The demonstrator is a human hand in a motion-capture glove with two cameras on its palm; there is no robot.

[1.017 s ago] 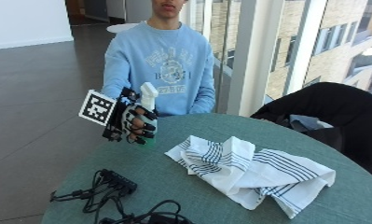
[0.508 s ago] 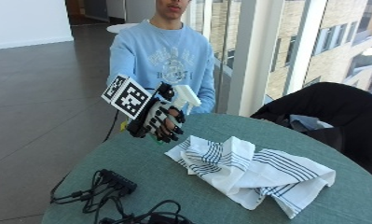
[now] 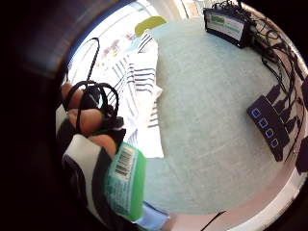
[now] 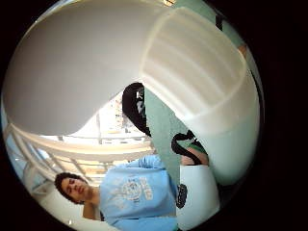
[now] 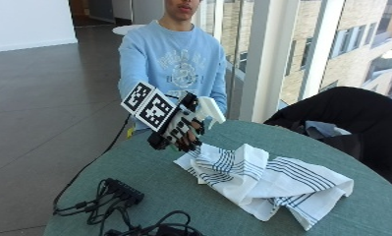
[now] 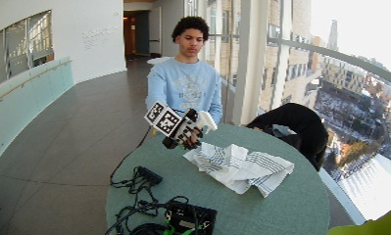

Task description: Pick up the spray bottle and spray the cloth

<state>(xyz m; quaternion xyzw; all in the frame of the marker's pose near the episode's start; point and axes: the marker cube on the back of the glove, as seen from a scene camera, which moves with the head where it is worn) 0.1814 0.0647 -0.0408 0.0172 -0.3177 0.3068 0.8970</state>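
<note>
The pickup is done: the gloved right hand (image 5: 180, 129) grips the spray bottle (image 5: 209, 109) above the surface, nozzle tilted toward the striped cloth (image 5: 264, 179) just right of it, with spraying apparently left.

spray bottle (image 5: 205, 110) body hidden behind gloved hand (image 5: 181, 129)

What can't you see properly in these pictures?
- Spray bottle body: in the outside view the gloved right hand covers all but its white head.
- Nozzle opening: too small in both outside views, so no spray can be judged.
- Cloth: in the little finger side palm view, fingers and bottle hide part.
</note>
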